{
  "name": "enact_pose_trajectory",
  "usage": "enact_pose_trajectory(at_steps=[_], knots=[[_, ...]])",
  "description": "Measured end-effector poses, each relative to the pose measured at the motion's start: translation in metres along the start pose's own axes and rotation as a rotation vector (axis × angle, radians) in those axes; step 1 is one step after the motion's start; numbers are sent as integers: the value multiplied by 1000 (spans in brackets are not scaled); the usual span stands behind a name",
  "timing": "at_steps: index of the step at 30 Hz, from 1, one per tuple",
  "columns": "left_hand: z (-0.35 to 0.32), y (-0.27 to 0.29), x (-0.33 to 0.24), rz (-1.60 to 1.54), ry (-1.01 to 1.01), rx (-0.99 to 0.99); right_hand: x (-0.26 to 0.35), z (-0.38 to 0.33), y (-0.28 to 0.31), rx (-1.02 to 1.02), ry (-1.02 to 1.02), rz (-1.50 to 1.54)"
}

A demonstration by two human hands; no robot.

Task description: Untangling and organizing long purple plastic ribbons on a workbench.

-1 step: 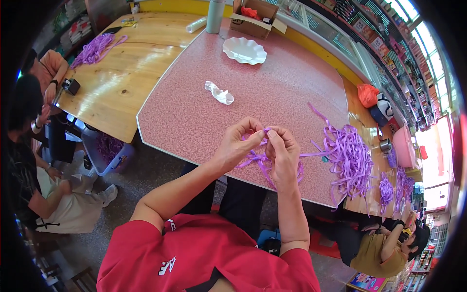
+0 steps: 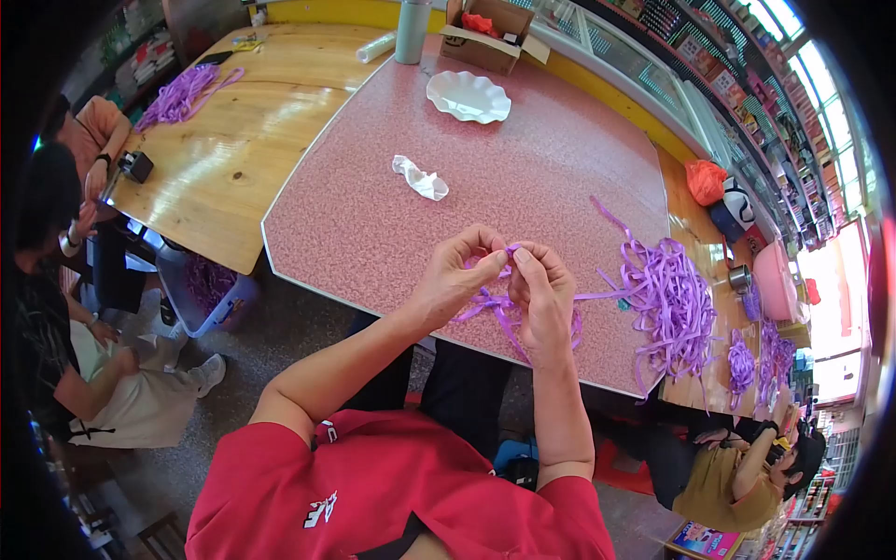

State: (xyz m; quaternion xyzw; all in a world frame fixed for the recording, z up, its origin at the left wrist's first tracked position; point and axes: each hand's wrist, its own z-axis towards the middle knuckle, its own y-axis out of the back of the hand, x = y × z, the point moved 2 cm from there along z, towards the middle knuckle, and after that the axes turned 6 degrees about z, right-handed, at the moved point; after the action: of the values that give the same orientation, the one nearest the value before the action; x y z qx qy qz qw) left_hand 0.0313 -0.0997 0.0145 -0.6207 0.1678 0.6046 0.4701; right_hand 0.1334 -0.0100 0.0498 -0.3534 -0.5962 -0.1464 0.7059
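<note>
Over the near edge of the pink speckled table (image 2: 345, 224), my two hands meet at their fingertips. My left hand (image 2: 459, 278) is closed in a pinch on a purple ribbon (image 2: 511, 250). Thumb and fingers of my right hand (image 2: 543, 294) pinch the same ribbon right beside it. A small bunched bit shows between the fingertips, its shape partly hidden. Loose loops of ribbon (image 2: 495, 305) hang below and behind the hands. One strand runs right toward a large tangled heap of purple ribbon (image 2: 667, 299) on the table's right side.
A crumpled white tissue (image 2: 422, 178) lies beyond my hands, with a scalloped white plate (image 2: 469, 96) farther back. A grey tumbler (image 2: 413, 33) and a cardboard box (image 2: 487, 42) stand at the far edge. People sit at left and lower right. A blue tub (image 2: 210, 299) holds more ribbon.
</note>
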Motion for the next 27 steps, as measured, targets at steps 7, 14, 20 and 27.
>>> enact_pose_trajectory(at_steps=[7, 14, 20, 27], knots=[[4, -2, -4, 277, -227, -26, 0, 2, 4, -24, -21, 65], [-1, -5, -20, 983, -924, -257, -4, 3, 6, -34, 27, 28], [-2, -8, -21, 1009, -859, -272, -5, 3, 6, -47, 49, -12], [4, -5, -11, 644, -540, -184, -4, 3, 11, -41, 61, -42]])
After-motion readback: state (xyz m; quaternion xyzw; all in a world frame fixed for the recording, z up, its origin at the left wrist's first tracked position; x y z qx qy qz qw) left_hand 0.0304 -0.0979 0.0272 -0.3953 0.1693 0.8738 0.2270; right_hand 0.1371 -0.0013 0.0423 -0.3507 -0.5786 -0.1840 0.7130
